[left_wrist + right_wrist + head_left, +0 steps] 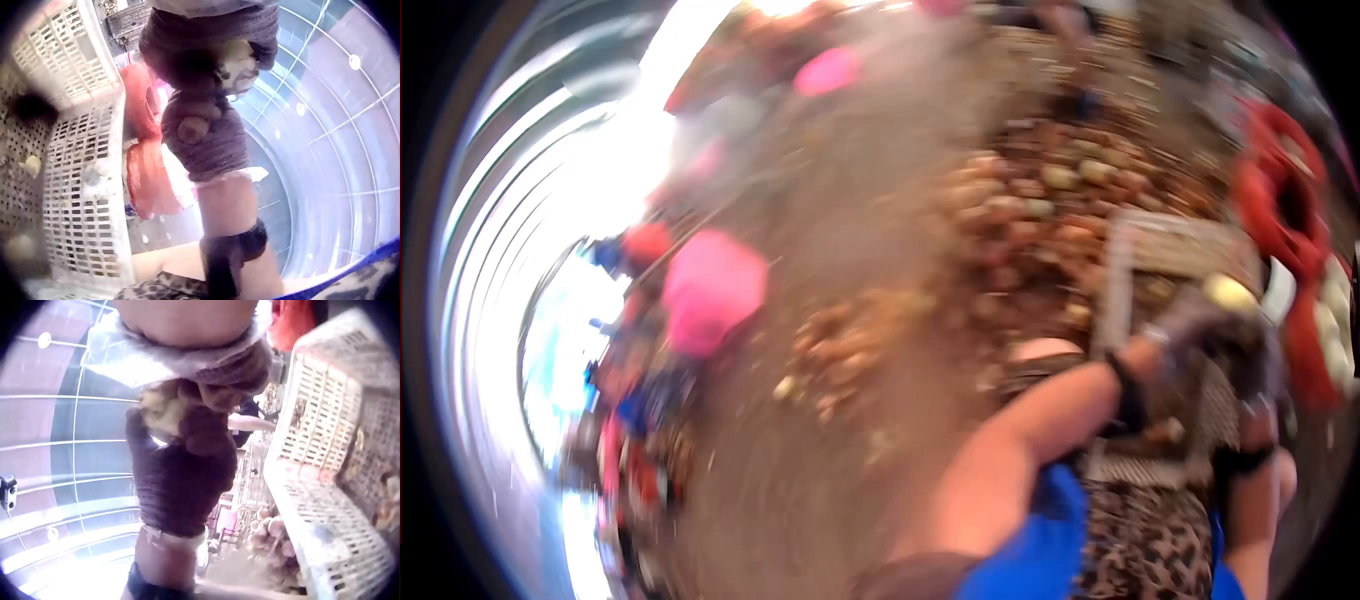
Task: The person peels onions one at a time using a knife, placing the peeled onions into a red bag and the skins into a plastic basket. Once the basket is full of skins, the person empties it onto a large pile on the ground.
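Both hands wear dark, soiled knit gloves with pale cuffs and meet around a pale yellow onion above a crate. My left hand grips the onion; in the left wrist view the onion shows past the dark fingers of the left hand. Curled fingers of my right hand lie against the onion in the right wrist view, with the left hand below it. A small bright sliver shows beside the onion there; I cannot tell what it is.
A white slotted plastic crate stands before the lap with a few onion pieces inside. A large onion heap and a smaller pile lie on the floor. A red mesh sack is at the right, a pink bag at the left.
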Motion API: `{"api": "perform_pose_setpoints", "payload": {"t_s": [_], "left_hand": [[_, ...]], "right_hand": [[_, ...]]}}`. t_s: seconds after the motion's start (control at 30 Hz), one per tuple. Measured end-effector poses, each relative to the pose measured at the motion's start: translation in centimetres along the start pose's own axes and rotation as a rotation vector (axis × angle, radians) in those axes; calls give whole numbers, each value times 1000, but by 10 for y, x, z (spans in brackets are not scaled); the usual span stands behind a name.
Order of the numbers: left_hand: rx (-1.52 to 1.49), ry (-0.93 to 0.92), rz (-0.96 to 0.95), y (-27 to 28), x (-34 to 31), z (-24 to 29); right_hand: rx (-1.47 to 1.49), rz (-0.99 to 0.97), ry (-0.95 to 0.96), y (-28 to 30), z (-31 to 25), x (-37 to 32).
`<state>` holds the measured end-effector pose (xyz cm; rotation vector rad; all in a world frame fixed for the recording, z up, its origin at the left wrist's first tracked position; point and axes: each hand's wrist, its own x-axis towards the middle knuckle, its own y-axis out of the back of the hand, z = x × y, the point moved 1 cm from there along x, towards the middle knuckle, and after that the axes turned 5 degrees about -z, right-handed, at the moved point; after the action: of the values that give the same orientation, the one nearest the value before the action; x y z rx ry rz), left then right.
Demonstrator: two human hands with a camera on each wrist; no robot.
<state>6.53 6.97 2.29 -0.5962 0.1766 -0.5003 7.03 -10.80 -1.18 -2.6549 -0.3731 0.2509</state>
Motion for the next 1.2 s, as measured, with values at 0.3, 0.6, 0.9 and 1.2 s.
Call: {"api": "perform_pose_setpoints", "payload": {"t_s": [0.3,0.6,0.9,1.2], "left_hand": [[-147,-51,-134,5,-4,19],[458,-285,215,22,-2,4],[905,-359,316,5,-6,6],[440,-145,179,15,-18,9]], "right_hand": [[-809,143,270,-15,-26,-20],[-1134,-53,214,-27,-20,-40],[-1380,-28,3,-21,-22,-40],[-1413,-156,-28,-24,-25,-37]]}}
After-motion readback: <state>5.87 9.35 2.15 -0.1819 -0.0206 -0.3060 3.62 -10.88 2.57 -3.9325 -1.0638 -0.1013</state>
